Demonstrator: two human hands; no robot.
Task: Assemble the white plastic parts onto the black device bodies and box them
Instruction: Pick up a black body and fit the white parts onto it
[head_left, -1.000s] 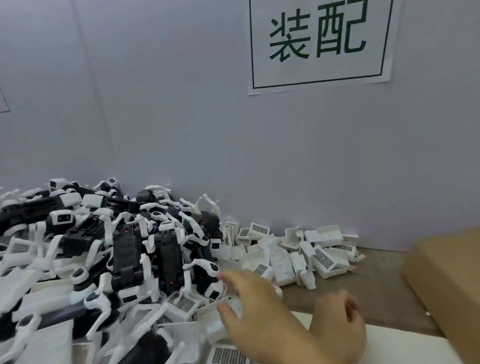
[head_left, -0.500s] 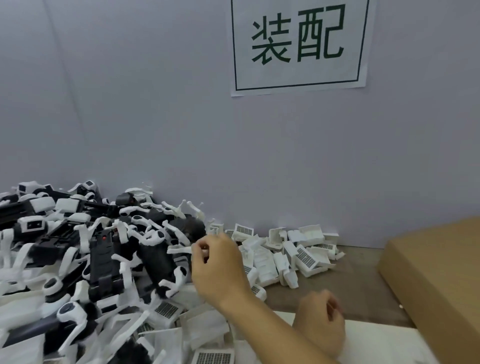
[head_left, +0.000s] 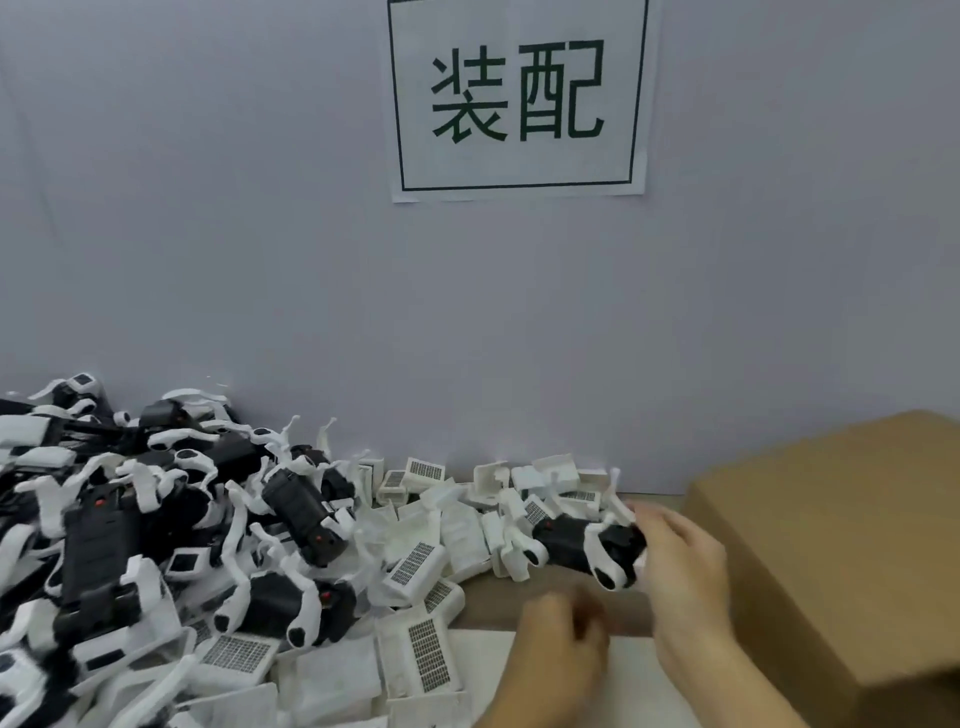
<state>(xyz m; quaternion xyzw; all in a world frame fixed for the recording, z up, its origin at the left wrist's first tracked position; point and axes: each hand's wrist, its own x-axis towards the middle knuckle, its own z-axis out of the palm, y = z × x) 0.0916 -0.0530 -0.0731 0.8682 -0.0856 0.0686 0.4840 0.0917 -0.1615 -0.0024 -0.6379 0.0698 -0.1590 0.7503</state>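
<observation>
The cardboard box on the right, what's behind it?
Behind the cardboard box only the plain grey wall shows. The box covers the tabletop and wall base there, so anything lying behind it cannot be seen.

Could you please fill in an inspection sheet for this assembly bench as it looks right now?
Surface: brown table, partly under a white sheet.
Job's things: black device with white parts, gripped by the right hand; cardboard box at right.
Clutter: device pile at left; loose white housings along the wall.
Grippers: left hand blurred, grasp unclear.
Cables: nothing seen.
Surroundings: grey wall with a printed sign.
</observation>
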